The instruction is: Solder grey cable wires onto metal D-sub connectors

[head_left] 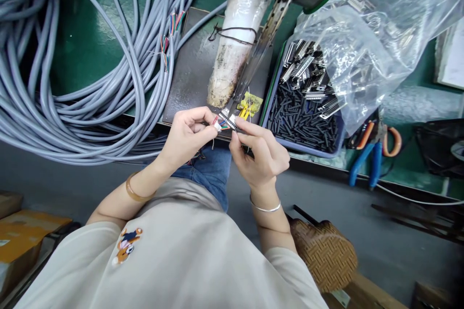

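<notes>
**Thin multicoloured wires (225,126) held at a silver-and-black multi-pin connector (227,119)**

The left hand (190,128) pinches the wires just left of the connector; the right hand (259,152) appears to pinch the connector's right end. The step looks like joining wires to pins; the next move likely calls for steady, exact alignment. Beyond the connector hangs a long metal tool stem (261,41); right of it, a blue plastic tray (315,151).

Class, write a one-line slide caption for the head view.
Left hand pinching coloured wires, right hand at a pinned connector, beside looped grey cables.
</notes>
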A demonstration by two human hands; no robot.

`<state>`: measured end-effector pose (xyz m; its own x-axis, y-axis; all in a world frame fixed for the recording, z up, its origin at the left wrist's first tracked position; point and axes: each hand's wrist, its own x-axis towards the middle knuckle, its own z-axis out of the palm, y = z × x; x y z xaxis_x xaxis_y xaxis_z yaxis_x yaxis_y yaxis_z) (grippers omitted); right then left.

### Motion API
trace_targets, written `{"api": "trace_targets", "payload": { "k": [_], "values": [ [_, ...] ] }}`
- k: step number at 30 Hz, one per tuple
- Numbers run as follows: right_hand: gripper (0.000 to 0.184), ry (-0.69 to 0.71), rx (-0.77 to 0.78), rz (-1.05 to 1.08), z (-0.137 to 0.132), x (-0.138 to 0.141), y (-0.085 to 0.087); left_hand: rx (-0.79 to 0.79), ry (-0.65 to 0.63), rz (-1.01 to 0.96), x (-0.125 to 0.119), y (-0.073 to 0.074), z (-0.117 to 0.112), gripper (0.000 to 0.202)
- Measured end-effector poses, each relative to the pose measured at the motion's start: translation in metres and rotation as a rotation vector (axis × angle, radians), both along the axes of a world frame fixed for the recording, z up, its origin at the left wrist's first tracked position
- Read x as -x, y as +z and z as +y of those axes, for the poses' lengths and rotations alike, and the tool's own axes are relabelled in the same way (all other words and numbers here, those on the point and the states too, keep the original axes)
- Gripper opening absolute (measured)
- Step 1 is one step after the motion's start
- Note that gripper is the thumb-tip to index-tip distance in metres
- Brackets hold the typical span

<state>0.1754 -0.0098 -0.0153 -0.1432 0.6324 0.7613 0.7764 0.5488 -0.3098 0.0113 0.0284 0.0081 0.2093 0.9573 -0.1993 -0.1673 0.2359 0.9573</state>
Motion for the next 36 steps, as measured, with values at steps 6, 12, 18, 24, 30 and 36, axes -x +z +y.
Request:
{"api": "trace_targets", "payload": {
  "k": [6,12,18,24,30,36],
  "values": [
    [0.013,-0.087,-0.072,0.327,-0.012,-0.012,0.001,0.048,-0.023,-0.06,0.0,0.003,-0.004,0.015],
    [0.018,-0.188,-0.103,0.48,-0.022,-0.007,0.008,0.116,-0.071,-0.087,0.005,0.003,-0.011,0.018],
    [0.01,-0.003,0.245,0.387,-0.021,0.005,0.004,0.086,-0.091,-0.086,0.008,0.0,-0.013,0.017],
    [0.013,-0.025,0.205,0.37,-0.018,0.01,0.002,0.052,-0.025,-0.086,0.007,-0.003,-0.014,0.019],
    [0.022,-0.001,0.051,0.105,-0.014,0.008,-0.002,0.043,0.058,-0.1,0.002,-0.002,-0.011,0.019],
    [0.023,0.006,0.026,0.03,-0.007,0.007,-0.004,0.006,0.108,-0.062,-0.001,-0.002,-0.006,0.018]
  ]
}}
